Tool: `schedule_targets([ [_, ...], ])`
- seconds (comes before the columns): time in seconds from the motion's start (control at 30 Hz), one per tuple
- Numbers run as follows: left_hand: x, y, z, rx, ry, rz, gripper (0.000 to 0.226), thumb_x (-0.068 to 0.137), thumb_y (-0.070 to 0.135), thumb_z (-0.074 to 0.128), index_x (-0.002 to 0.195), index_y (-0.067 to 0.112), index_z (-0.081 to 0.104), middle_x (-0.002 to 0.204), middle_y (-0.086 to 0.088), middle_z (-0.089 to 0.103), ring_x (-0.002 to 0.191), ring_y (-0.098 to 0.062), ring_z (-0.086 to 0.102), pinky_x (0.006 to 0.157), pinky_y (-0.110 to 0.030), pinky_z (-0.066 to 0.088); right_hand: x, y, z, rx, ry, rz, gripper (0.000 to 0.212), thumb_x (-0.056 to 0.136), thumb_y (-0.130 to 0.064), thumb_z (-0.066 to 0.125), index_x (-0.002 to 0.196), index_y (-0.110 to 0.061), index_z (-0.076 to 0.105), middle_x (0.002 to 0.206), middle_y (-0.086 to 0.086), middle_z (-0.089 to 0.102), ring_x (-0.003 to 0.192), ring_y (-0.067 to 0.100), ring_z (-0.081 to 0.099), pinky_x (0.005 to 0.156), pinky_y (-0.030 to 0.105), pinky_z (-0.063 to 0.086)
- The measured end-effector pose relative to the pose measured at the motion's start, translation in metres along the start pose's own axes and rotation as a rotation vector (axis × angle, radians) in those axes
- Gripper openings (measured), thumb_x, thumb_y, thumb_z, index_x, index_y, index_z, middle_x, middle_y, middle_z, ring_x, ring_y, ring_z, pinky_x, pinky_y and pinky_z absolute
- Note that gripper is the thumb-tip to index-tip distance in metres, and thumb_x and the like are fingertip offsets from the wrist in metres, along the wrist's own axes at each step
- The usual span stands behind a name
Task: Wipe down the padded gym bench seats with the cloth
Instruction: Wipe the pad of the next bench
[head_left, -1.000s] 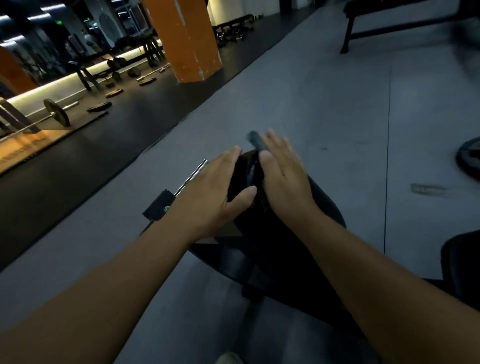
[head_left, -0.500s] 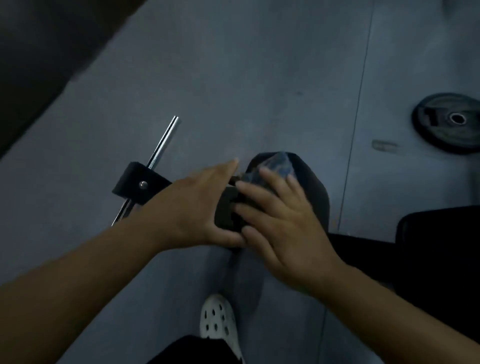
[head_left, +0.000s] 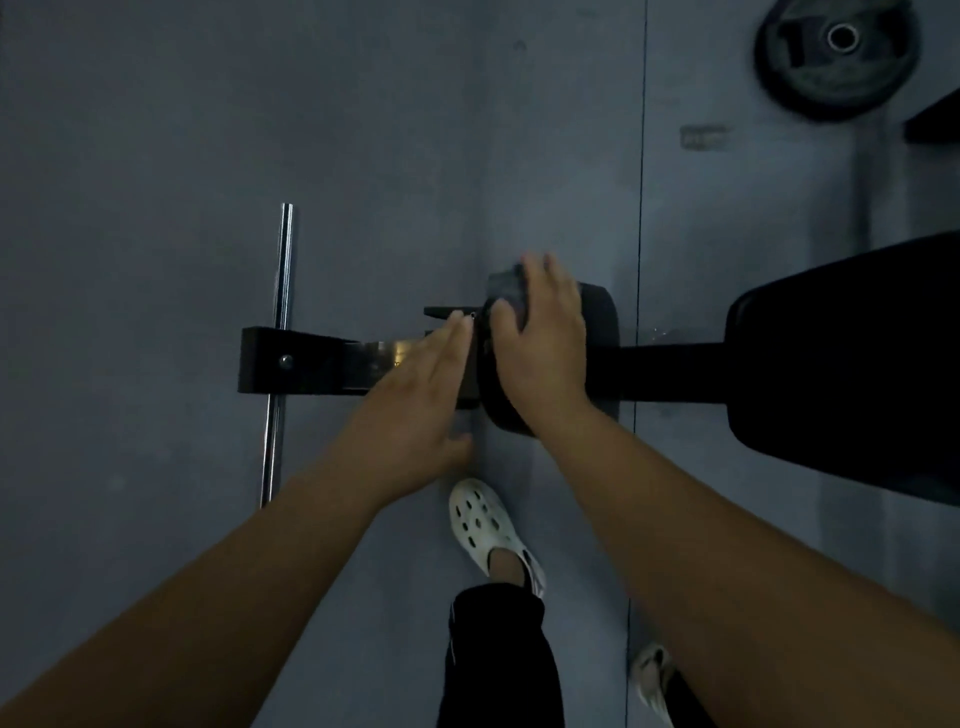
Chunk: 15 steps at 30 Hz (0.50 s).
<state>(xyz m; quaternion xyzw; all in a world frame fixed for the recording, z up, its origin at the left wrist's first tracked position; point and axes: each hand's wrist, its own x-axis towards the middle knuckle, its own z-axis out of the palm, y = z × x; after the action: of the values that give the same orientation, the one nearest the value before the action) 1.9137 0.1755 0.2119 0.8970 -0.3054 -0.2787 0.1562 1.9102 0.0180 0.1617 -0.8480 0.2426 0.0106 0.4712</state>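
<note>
Pressing cloth (head_left: 501, 285) onto pad (head_left: 602, 322), right grip (head_left: 540, 343) flat; left grip (head_left: 410, 400) open, empty. May lose unpinched cloth over edge.

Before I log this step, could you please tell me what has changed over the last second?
The view tipped from across the gym to straight down. The left hand slid off the small bench pad and now lies flat beside it, over the frame. The right hand still presses the cloth on that pad.
</note>
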Motion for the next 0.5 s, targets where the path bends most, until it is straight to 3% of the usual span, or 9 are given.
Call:
schedule_targets([
  [0.1, 0.014, 0.004, -0.004, -0.015, -0.006, -0.026, 0.098, 0.087, 0.018, 0.061, 0.157, 0.013, -0.007, 0.167, -0.005, -0.005, 0.153, -0.017, 0.002, 0.124, -0.030, 0.007, -0.017, -0.004, 0.003, 0.176, 0.103, 0.194, 0.063, 0.102, -0.042, 0.043, 0.158, -0.020, 0.024, 0.164, 0.001, 0.024, 0.152, 0.018, 0.016, 0.123, 0.047, 0.021],
  [0.23, 0.028, 0.013, -0.004, -0.019, 0.027, 0.001, 0.075, 0.090, 0.024, 0.038, 0.158, 0.010, 0.010, 0.167, -0.005, 0.004, 0.153, -0.019, 0.009, 0.123, -0.041, 0.020, -0.059, 0.003, 0.001, 0.294, 0.057, 0.395, 0.062, 0.103, -0.053, 0.026, 0.159, -0.029, 0.014, 0.167, -0.008, 0.010, 0.153, 0.012, 0.000, 0.125, 0.047, 0.006],
  [0.33, 0.033, 0.015, 0.002, -0.084, 0.084, -0.005, 0.074, 0.090, 0.037, 0.023, 0.158, 0.011, 0.015, 0.167, -0.004, 0.010, 0.152, -0.017, 0.014, 0.123, -0.039, 0.021, -0.023, -0.009, -0.001, 0.289, 0.054, 0.358, 0.064, 0.100, -0.053, 0.022, 0.159, -0.029, 0.019, 0.167, -0.010, 0.013, 0.153, 0.008, 0.001, 0.125, 0.044, 0.003],
  [0.43, 0.038, 0.016, 0.008, -0.099, 0.102, -0.023, 0.072, 0.094, 0.044, 0.024, 0.158, 0.013, 0.014, 0.167, -0.003, 0.009, 0.152, -0.015, 0.011, 0.123, -0.036, 0.016, -0.010, 0.012, -0.006, 0.293, 0.022, 0.218, 0.053, 0.107, -0.045, 0.025, 0.158, -0.031, 0.022, 0.166, -0.011, 0.013, 0.153, 0.007, 0.002, 0.125, 0.042, 0.003],
  [0.5, 0.045, 0.019, 0.012, -0.065, 0.122, -0.037, 0.073, 0.097, 0.053, 0.022, 0.159, 0.014, 0.013, 0.167, -0.002, 0.008, 0.152, -0.015, 0.009, 0.123, -0.036, 0.013, -0.026, 0.039, -0.006, 0.311, 0.001, 0.260, 0.056, 0.105, -0.049, 0.024, 0.158, -0.034, 0.019, 0.167, -0.012, 0.011, 0.153, 0.006, 0.001, 0.126, 0.044, 0.005],
])
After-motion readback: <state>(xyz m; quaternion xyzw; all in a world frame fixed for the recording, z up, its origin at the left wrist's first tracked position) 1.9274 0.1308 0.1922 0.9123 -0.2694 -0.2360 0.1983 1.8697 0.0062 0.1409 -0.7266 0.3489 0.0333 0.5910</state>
